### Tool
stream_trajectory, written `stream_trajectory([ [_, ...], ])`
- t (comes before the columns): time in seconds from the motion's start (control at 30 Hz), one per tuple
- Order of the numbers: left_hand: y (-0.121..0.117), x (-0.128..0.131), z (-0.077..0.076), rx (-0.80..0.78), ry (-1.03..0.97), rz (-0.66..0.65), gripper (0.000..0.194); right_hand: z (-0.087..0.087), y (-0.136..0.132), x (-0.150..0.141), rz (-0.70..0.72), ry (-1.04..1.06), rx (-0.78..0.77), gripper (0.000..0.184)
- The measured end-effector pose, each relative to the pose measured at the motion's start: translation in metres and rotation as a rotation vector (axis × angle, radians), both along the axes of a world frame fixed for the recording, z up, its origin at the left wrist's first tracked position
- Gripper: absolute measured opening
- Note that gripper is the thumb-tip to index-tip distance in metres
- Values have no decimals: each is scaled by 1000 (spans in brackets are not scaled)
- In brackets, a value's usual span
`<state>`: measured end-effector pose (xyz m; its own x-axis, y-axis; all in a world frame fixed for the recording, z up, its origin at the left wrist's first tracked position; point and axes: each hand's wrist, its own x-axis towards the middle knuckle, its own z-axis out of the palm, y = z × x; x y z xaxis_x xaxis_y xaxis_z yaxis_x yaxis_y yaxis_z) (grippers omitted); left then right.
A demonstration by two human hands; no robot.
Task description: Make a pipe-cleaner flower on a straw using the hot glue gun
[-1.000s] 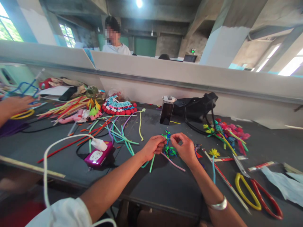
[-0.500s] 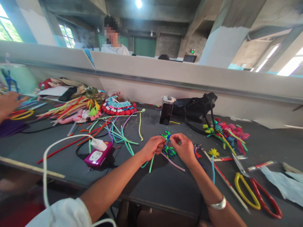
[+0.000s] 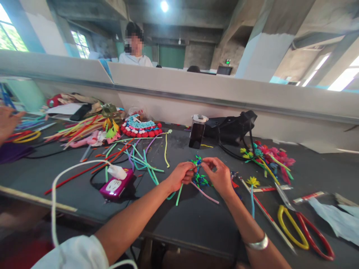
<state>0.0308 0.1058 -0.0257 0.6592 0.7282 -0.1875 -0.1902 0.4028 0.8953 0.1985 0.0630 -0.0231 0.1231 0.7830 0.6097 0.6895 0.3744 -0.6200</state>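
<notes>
My left hand [image 3: 183,176] is closed in a pinch on a small blue-and-green pipe-cleaner flower [image 3: 198,160]. A light green pipe-cleaner stem [image 3: 179,195] sticks out below that hand. My right hand [image 3: 218,175] touches the flower's right side, thumb and forefinger curled together at its petals; the exact contact is too small to make out. Under and between the hands, more blue-and-green pipe-cleaner pieces [image 3: 201,181] lie on the black table [image 3: 193,224]. A pink pipe cleaner [image 3: 206,194] lies just below them.
Yellow-and-red-handled scissors [image 3: 293,226] lie at right, near a bunch of pipe-cleaner flowers [image 3: 276,157]. Ahead stand a phone [image 3: 196,135] and a black bag [image 3: 232,129]. Left are a purple power socket [image 3: 117,185] with a white cable, loose pipe cleaners [image 3: 144,160] and another person's hand [image 3: 9,121].
My hands stay almost in place at the flower. The other person's hand at the far left has shifted left, and the person behind the partition has moved their head slightly.
</notes>
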Motion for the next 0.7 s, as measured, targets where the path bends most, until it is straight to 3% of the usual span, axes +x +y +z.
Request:
stream_trajectory([
  [0.43,4,-5,-2,-93,-192,-49,19,5,-5,-2,17,53,73,13],
  [0.7,4,-4,-4,-37,-274,-52,20,2,-3,-2,16,28,61,19],
])
